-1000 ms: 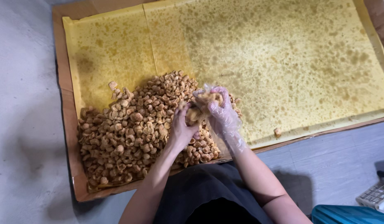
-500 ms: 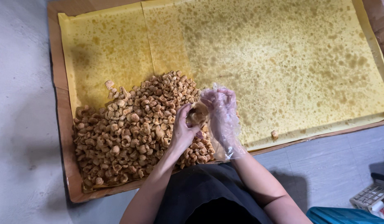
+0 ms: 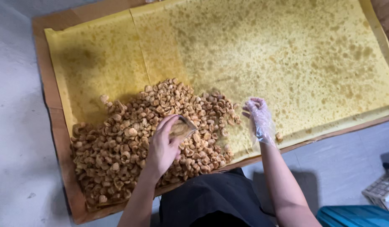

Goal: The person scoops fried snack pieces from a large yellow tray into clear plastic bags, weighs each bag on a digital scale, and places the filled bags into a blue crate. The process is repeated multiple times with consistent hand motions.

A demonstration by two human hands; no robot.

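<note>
on the floor, seen from the head camera, lies a brown board (image 3: 56, 126) covered with yellow paper (image 3: 286, 63) that is mottled all over with darker grease spots. over the paper's near left part sits a heap of snacks (image 3: 119, 143): small, puffed, curled golden-brown pieces, knobbly and uneven, piled thick at the near left and thinning toward the middle, with a few strays at the edges. the left hand (image 3: 161, 147) rests on top of the heap, fingers curled around a small clear bag (image 3: 182, 128) that shows some of the same brown pieces inside; the bag's mouth points to the right. the right hand (image 3: 258, 120) wears a thin clear plastic glove, hangs just above the paper at the heap's right edge, fingers loosely bent and apart, holding nothing that can be made out. one lone piece (image 3: 279, 136) lies just right of that hand. near the bottom right corner are a teal bin (image 3: 354, 216) and a pale crate (image 3: 381, 191), well apart from the board.
</note>
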